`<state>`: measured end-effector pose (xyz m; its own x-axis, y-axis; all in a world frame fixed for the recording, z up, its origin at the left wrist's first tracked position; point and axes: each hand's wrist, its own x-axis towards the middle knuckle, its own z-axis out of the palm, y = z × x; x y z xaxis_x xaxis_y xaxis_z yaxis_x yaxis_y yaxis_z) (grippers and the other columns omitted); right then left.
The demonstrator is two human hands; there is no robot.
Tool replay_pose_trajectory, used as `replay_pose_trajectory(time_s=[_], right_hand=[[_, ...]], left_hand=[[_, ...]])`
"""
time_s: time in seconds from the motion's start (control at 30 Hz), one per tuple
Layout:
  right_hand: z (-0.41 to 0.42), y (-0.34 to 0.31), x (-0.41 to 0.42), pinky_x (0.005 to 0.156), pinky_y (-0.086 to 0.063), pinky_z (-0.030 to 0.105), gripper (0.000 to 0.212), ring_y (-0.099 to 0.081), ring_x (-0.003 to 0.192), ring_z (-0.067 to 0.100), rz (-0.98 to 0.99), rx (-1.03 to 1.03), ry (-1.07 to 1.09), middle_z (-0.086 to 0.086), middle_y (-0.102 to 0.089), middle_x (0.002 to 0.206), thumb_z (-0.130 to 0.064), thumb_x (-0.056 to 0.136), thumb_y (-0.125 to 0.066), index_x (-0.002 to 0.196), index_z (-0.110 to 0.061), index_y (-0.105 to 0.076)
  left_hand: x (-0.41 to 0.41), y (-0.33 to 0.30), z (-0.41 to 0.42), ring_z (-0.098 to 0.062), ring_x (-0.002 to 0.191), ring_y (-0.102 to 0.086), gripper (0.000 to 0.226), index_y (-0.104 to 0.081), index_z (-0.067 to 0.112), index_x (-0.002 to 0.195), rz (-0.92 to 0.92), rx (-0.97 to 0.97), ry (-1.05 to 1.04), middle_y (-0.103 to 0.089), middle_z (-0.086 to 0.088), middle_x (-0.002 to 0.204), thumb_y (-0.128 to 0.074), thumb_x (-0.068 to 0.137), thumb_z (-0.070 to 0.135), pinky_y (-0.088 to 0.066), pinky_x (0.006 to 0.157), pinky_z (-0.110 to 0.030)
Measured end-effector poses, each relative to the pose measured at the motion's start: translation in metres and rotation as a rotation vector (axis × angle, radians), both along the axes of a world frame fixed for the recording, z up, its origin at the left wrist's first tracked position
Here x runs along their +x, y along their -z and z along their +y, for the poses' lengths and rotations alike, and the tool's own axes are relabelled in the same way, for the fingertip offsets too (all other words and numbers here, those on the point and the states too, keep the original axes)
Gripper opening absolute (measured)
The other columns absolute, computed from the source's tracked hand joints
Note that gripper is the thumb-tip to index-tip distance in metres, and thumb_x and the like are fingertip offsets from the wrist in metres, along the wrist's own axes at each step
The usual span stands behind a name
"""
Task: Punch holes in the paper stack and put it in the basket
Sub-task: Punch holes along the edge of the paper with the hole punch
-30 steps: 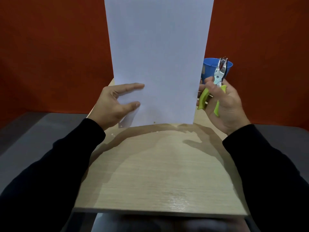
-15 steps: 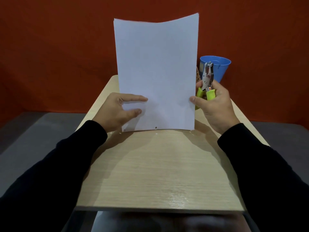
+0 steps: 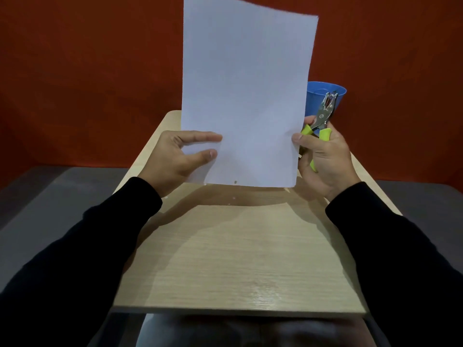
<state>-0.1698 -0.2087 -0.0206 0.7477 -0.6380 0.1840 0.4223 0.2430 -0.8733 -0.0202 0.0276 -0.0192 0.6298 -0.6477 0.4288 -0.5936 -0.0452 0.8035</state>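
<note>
Orange-red wall (image 3: 87, 71) behind pale wooden table (image 3: 238, 259), grey floor (image 3: 50, 191) beside

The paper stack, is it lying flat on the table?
No, both hands hold the paper stack upright above the table, its bottom edge lifted clear.

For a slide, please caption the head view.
Left hand holds paper stack upright; right hand grips hole punch beside it.
</note>
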Motion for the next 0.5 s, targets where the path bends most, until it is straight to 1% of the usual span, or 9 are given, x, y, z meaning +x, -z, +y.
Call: replay_pose_trajectory(time_s=[0.03, 0.13, 0.2, 0.27, 0.3, 0.33, 0.4, 0.47, 0.5], right_hand=[[-0.0004, 0.0003, 0.0, 0.075, -0.061, 0.033, 0.033, -0.074, 0.095, 0.022, 0.028, 0.001, -0.001, 0.01, -0.073, 0.109, 0.014, 0.092, -0.059, 0.109, -0.015, -0.057], [0.0002, 0.0032, 0.0014, 0.086, -0.062, 0.044, 0.027, -0.075, 0.1, 0.026, 0.154, -0.04, 0.036, 0.014, -0.076, 0.114, 0.006, 0.092, -0.068, 0.105, -0.017, -0.061], [0.0023, 0.005, 0.0022, 0.086, -0.063, 0.043, 0.026, -0.075, 0.105, 0.029, 0.207, -0.081, 0.062, 0.017, -0.075, 0.118, 0.006, 0.091, -0.07, 0.102, -0.017, -0.062], [0.0025, 0.0065, 0.0028, 0.081, -0.063, 0.04, 0.03, -0.073, 0.105, 0.03, 0.211, -0.127, 0.077, 0.015, -0.072, 0.111, 0.01, 0.091, -0.069, 0.101, -0.017, -0.062], [0.0022, 0.0069, 0.0027, 0.083, -0.063, 0.041, 0.032, -0.073, 0.104, 0.031, 0.201, -0.151, 0.085, 0.014, -0.07, 0.111, 0.011, 0.09, -0.069, 0.101, -0.018, -0.062], [0.0014, 0.0074, 0.0027, 0.088, -0.062, 0.044, 0.033, -0.073, 0.106, 0.034, 0.194, -0.186, 0.098, 0.016, -0.069, 0.112, 0.011, 0.089, -0.069, 0.101, -0.019, -0.062], [0.0009, 0.0071, 0.0016, 0.096, -0.06, 0.051, 0.033, -0.073, 0.107, 0.037, 0.179, -0.307, 0.14, 0.021, -0.069, 0.112, 0.009, 0.089, -0.071, 0.101, -0.02, -0.062], [0.0019, 0.0047, -0.001, 0.094, -0.061, 0.054, 0.03, -0.07, 0.095, 0.03, 0.14, -0.445, 0.19, 0.021, -0.069, 0.104, 0.004, 0.087, -0.074, 0.101, -0.02, -0.062], [0.0023, 0.0029, -0.0024, 0.091, -0.061, 0.052, 0.029, -0.067, 0.091, 0.027, 0.111, -0.493, 0.216, 0.019, -0.068, 0.1, 0.003, 0.087, -0.075, 0.1, -0.02, -0.062]], left_hand=[[0.0002, 0.0, -0.0001, 0.011, 0.116, -0.062, 0.026, -0.076, 0.024, 0.112, 0.0, 0.001, -0.006, -0.072, 0.017, 0.114, -0.077, 0.09, 0.012, -0.041, 0.096, -0.002], [0.0015, -0.0012, 0.0007, 0.01, 0.116, -0.063, 0.027, -0.075, 0.024, 0.113, -0.025, -0.006, -0.033, -0.072, 0.016, 0.115, -0.078, 0.089, 0.011, -0.042, 0.097, -0.003], [0.0024, -0.0018, 0.0014, 0.009, 0.115, -0.063, 0.028, -0.075, 0.024, 0.113, -0.042, -0.001, -0.036, -0.072, 0.013, 0.116, -0.078, 0.089, 0.01, -0.042, 0.098, -0.004], [0.0037, -0.0019, 0.0016, 0.009, 0.117, -0.063, 0.029, -0.075, 0.025, 0.114, -0.05, 0.016, -0.041, -0.072, 0.013, 0.118, -0.079, 0.088, 0.012, -0.043, 0.099, -0.005], [0.0047, -0.0016, 0.0018, 0.008, 0.118, -0.063, 0.031, -0.075, 0.025, 0.115, -0.054, 0.022, -0.044, -0.072, 0.012, 0.119, -0.079, 0.088, 0.012, -0.043, 0.1, -0.006], [0.0053, -0.0015, 0.0021, 0.007, 0.12, -0.062, 0.033, -0.074, 0.026, 0.117, -0.057, 0.021, -0.044, -0.072, 0.012, 0.121, -0.08, 0.087, 0.012, -0.043, 0.102, -0.008], [0.0056, -0.0026, 0.003, 0.007, 0.124, -0.059, 0.042, -0.07, 0.027, 0.123, -0.079, -0.001, -0.038, -0.069, 0.011, 0.128, -0.081, 0.086, 0.009, -0.042, 0.109, -0.014], [0.0056, -0.0057, 0.0021, 0.007, 0.135, -0.049, 0.059, -0.059, 0.023, 0.138, -0.134, -0.053, -0.036, -0.059, 0.01, 0.142, -0.08, 0.086, 0.005, -0.035, 0.118, -0.021], [0.0064, -0.0074, 0.0011, 0.004, 0.142, -0.042, 0.071, -0.049, 0.02, 0.147, -0.164, -0.084, -0.045, -0.05, 0.01, 0.15, -0.079, 0.086, 0.004, -0.03, 0.122, -0.024]])
